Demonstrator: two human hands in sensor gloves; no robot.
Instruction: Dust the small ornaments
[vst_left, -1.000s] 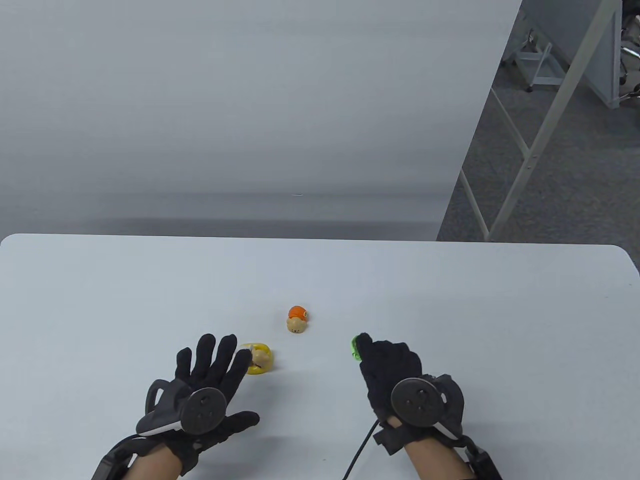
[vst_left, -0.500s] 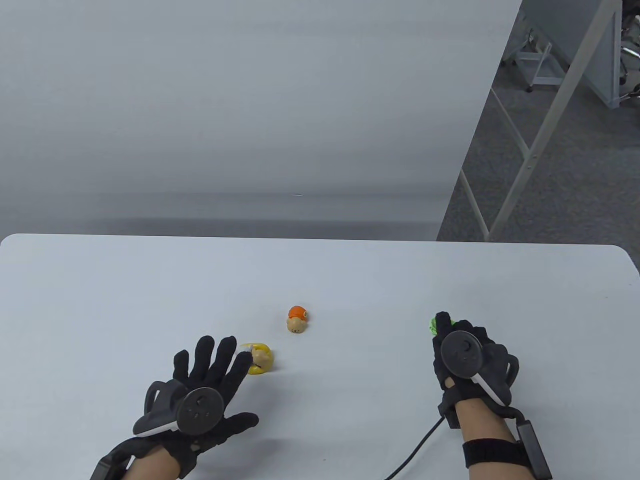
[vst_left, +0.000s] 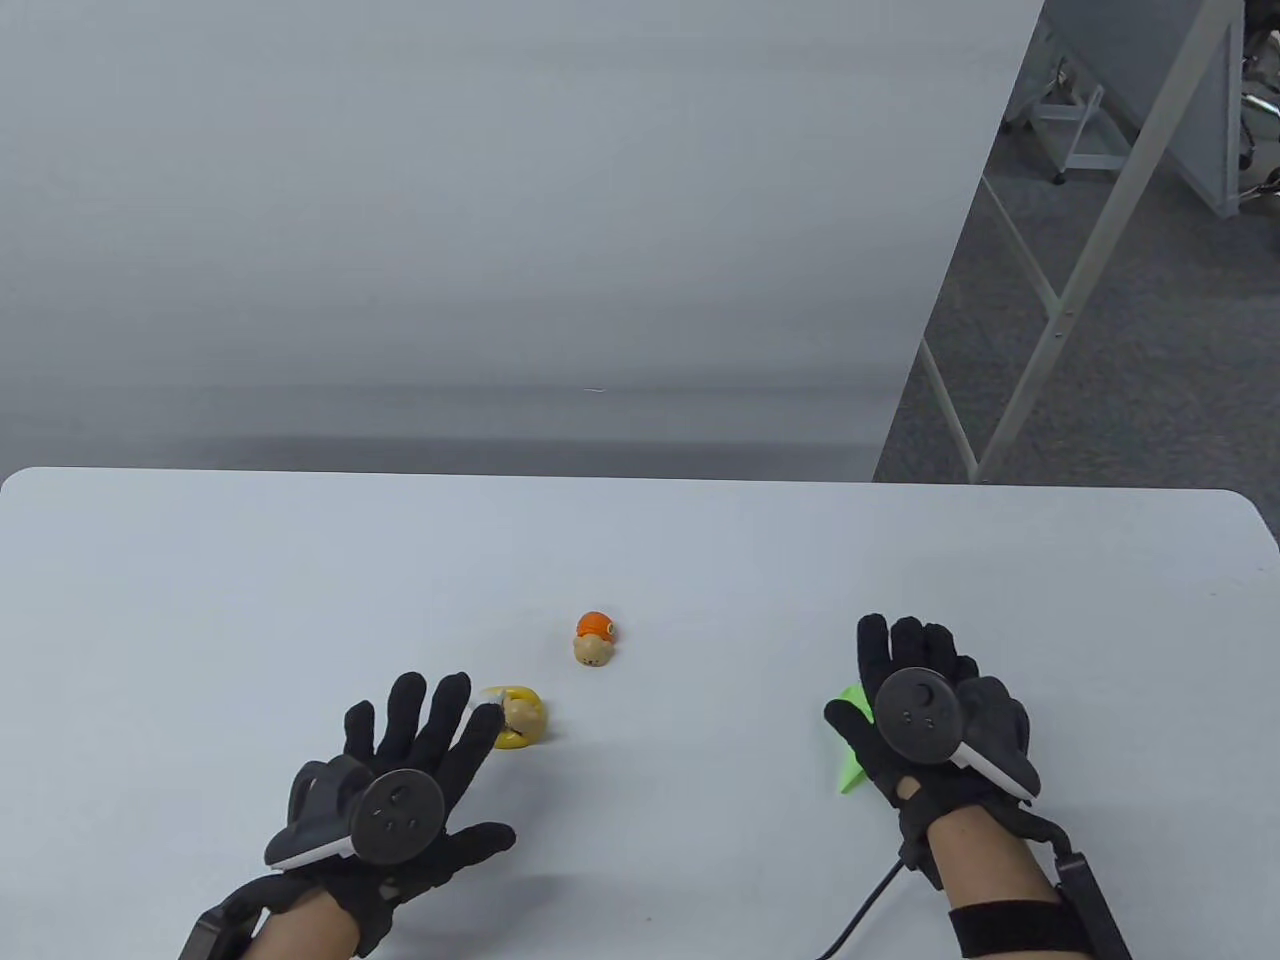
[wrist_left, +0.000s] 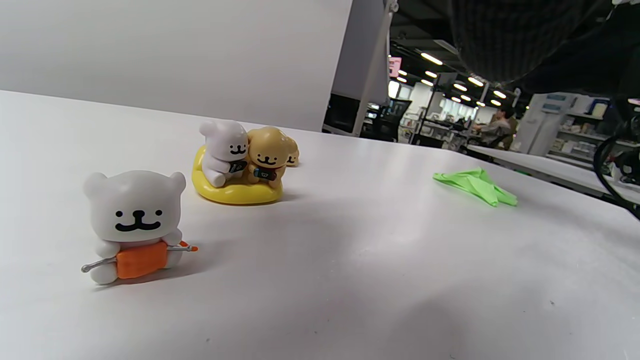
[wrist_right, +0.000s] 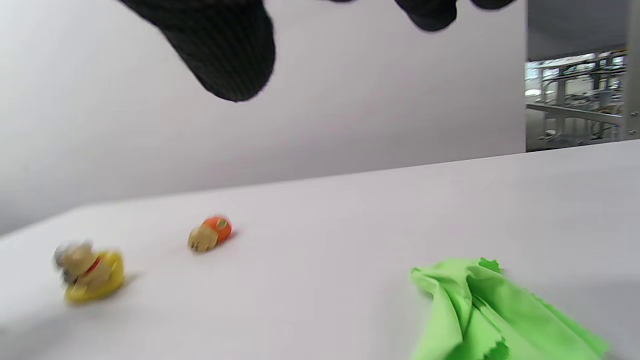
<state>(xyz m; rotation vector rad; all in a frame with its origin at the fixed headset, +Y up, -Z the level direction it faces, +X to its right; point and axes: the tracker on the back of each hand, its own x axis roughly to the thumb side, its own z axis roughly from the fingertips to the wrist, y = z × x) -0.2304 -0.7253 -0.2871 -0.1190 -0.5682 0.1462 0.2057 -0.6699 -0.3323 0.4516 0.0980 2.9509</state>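
Note:
A yellow-based ornament (vst_left: 518, 718) with a white and a tan figure stands by my left hand's fingertips; it also shows in the left wrist view (wrist_left: 240, 165) and the right wrist view (wrist_right: 92, 275). An orange-and-tan ornament (vst_left: 593, 640) sits mid-table (wrist_right: 210, 233). A white bear ornament (wrist_left: 134, 225) holding something orange shows only in the left wrist view. My left hand (vst_left: 445, 745) is open with fingers spread, holding nothing. My right hand (vst_left: 870, 685) is open over the green cloth (vst_left: 850, 750), which lies loose on the table (wrist_left: 475, 186) (wrist_right: 490, 315).
The white table (vst_left: 200, 600) ends at a far edge below a grey partition (vst_left: 500, 250). Its right corner is rounded, with floor and metal frames beyond. A black cable (vst_left: 860, 900) trails from my right wrist.
My right hand carried the green cloth to the right, then opened and let it drop on the table. My left hand has barely moved.

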